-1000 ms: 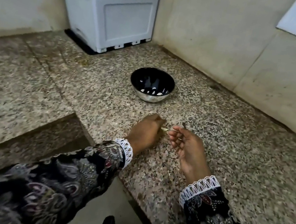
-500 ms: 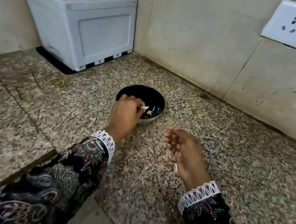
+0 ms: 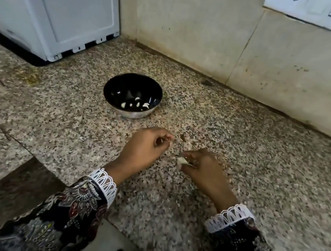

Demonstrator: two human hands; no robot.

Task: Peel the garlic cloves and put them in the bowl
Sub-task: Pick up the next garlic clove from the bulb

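Garlic is what I'm chasing from my remote seat, so I'll place everything off the bowl (image 3: 132, 95), since it's the biggest fixed thing that matters. The speckled desk (image 3: 241, 158) carries all of it. The bowl is dark inside with a shiny metal outside, and it sits toward the wall corner. A few pale peeled cloves (image 3: 134, 104) lie at its bottom, white and curved, bunched on the near side.

Both hands sit on the near side of the bowl, well apart from it. The left hand (image 3: 144, 148) is the closer of the two, just short of the bowl and slightly to its right. Its fingers are curled and thumb meets fingertip, but I can't tell if anything is pinched in there; it's too small and blurry to call.

The right hand (image 3: 203, 169) is further from the bowl, nearer me and off to the right. Its grip is pinching a small pale garlic clove (image 3: 181, 160) at the fingertips, with the clove poking out on the side facing the left hand. It looks cream-white and stubby. I can't make out its long axis or whether skin is on it.

My read: that clove lies between the two hands, so the left only needs a short reach across to work it, and afterwards the left is better placed for the drop into the bowl. A dark scrap (image 3: 183, 137) lies on the desk between hands and bowl, maybe peel.
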